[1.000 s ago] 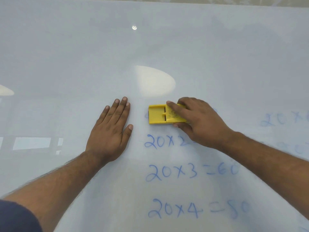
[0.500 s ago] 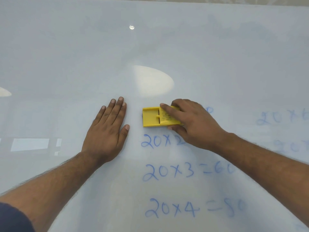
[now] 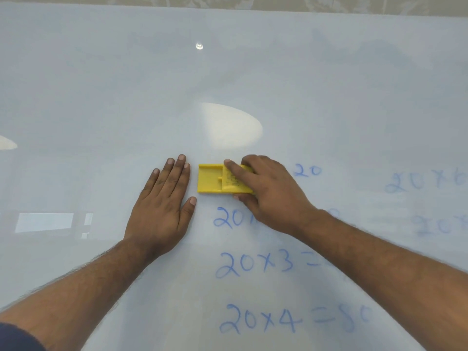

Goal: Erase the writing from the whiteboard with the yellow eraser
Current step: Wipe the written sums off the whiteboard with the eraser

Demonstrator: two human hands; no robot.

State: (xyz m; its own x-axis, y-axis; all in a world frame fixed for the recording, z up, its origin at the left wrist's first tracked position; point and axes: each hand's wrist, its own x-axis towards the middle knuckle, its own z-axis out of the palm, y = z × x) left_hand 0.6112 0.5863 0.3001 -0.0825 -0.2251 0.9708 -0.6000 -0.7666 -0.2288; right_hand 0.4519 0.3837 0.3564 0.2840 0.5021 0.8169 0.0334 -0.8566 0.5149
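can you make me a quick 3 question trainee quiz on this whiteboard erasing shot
1. True or false: the left hand holds the yellow eraser.
2. Which line of blue writing lies lowest in view on the whiteboard? A) 20x3 B) 20x4 C) the lone 20
3. Fill in: the right hand presses the eraser just above the line that starts with ____.

Key
1. False: the left hand lies flat and open on the board beside the eraser; the right hand grips it.
2. B
3. 20; the rest of that line is hidden under the hand.
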